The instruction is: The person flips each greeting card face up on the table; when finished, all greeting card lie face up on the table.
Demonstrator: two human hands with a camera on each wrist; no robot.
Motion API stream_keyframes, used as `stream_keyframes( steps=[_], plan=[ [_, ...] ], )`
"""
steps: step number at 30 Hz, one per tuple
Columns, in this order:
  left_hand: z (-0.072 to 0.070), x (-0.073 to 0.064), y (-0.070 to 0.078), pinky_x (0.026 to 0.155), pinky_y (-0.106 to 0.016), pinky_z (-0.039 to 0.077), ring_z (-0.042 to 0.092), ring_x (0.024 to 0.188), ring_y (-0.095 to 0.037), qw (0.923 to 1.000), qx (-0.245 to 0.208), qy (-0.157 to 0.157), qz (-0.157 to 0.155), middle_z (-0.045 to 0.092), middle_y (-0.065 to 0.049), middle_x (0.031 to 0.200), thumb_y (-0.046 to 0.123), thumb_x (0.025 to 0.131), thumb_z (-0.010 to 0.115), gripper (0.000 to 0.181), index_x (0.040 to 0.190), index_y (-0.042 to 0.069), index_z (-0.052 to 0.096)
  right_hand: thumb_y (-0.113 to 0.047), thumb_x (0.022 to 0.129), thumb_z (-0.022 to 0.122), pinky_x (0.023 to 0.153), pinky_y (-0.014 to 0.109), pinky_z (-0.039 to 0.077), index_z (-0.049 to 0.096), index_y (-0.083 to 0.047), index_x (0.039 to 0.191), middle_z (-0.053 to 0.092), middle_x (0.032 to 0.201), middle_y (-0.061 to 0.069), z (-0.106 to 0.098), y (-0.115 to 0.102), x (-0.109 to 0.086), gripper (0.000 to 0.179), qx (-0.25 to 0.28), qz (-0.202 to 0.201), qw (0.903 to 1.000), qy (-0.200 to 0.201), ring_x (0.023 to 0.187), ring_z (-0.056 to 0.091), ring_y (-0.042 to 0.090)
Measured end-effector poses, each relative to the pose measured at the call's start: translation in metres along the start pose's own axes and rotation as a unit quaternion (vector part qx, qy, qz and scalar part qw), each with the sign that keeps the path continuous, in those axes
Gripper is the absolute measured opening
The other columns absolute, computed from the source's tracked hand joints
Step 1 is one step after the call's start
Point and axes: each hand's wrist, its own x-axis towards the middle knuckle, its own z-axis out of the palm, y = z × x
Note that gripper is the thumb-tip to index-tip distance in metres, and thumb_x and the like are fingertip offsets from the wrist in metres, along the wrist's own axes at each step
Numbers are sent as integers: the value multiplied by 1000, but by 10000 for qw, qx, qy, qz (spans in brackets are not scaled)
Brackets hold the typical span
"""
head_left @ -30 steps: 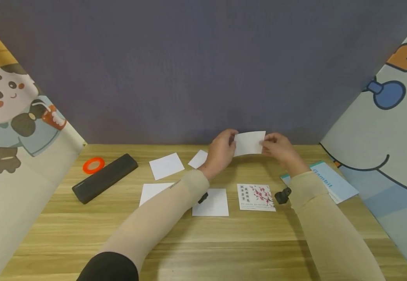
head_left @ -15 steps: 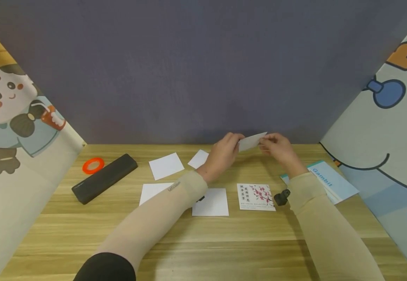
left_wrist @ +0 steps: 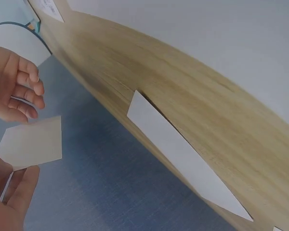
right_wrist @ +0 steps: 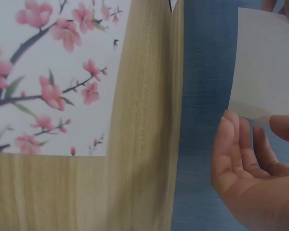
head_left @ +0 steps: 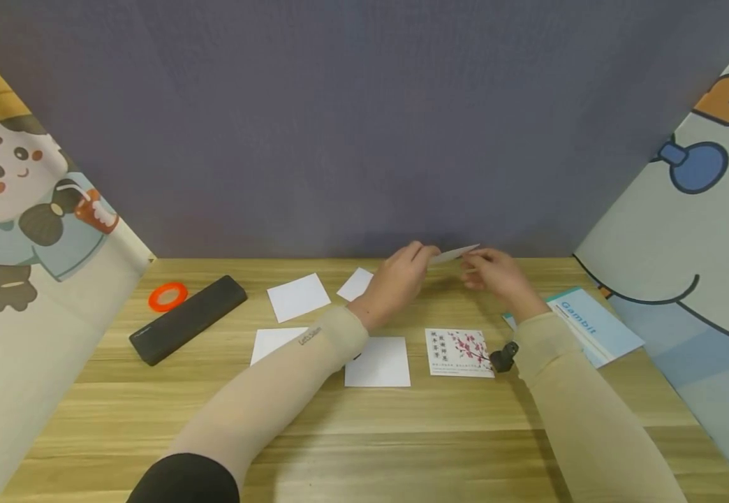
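A small white paper card [head_left: 453, 256] is held up above the far edge of the table, seen almost edge-on in the head view. My left hand [head_left: 397, 281] pinches its left end between thumb and fingers; the left wrist view shows the card [left_wrist: 33, 143] tilted there. At the opposite end is my right hand [head_left: 498, 278], its fingers loosely bent and spread. In the right wrist view the right thumb and a fingertip are right at the card's edge [right_wrist: 267, 67], with a gap between them. A card printed with pink blossoms [head_left: 459, 353] lies below the hands.
Several blank white cards [head_left: 298, 297] lie on the wooden table [head_left: 364, 447], some partly under the left arm. A long black device [head_left: 188, 320] and an orange tape ring [head_left: 182, 290] are at left. A blue-and-white "Gambit" packet [head_left: 593, 327] lies at right. A grey wall [head_left: 364, 140] stands behind.
The held card has turned from facing the head camera to nearly edge-on and dropped slightly. The right fingers, earlier pinching its right end, have loosened and moved a little lower.
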Motion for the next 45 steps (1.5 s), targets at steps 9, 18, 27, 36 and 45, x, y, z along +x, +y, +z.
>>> stream_keyframes(
  steps=[9, 18, 27, 36, 45],
  plan=[
    [3, -4, 1, 82, -19, 61, 70, 93, -16, 9991, 324, 54, 281, 68, -4, 109, -3, 103, 60, 35, 136, 7, 63, -29, 117, 36, 96, 27, 64, 37, 9, 159, 46, 156, 34, 0, 6, 3, 57, 281, -104, 9992, -282, 92, 73, 4],
    [0, -11, -1, 82, -21, 60, 69, 98, -18, 9979, 135, -277, 578, 68, -5, 114, -3, 106, 56, 33, 136, 8, 64, -24, 118, 31, 97, 24, 62, 28, 6, 163, 61, 140, 17, -5, 12, 6, 54, 1100, 102, 9915, -694, 105, 73, 10],
    [3, -20, -5, 85, -21, 62, 68, 111, -20, 9942, 254, -601, 852, 66, -6, 123, 0, 108, 55, 32, 136, 14, 62, -29, 115, 47, 97, 26, 62, 24, 0, 166, 57, 123, 10, -8, 20, 10, 63, 2224, 521, 9694, -901, 101, 73, 14],
    [6, -25, -7, 78, -22, 61, 65, 110, -19, 9918, 158, -542, 1147, 65, -5, 121, -4, 107, 53, 32, 130, 14, 63, -22, 114, 51, 80, 19, 61, 67, -12, 114, 76, 96, -2, -8, 26, 13, 19, 2632, 410, 9572, -1134, 87, 74, 8],
    [2, -26, -6, 81, -23, 61, 63, 110, -21, 9892, 343, -855, 1136, 64, -5, 125, 2, 110, 52, 22, 125, 15, 63, -20, 113, 54, 74, 17, 58, 65, -9, 112, 73, 96, -6, -5, 25, 13, 15, 2256, 376, 9664, -1170, 85, 70, 4]
  ],
)
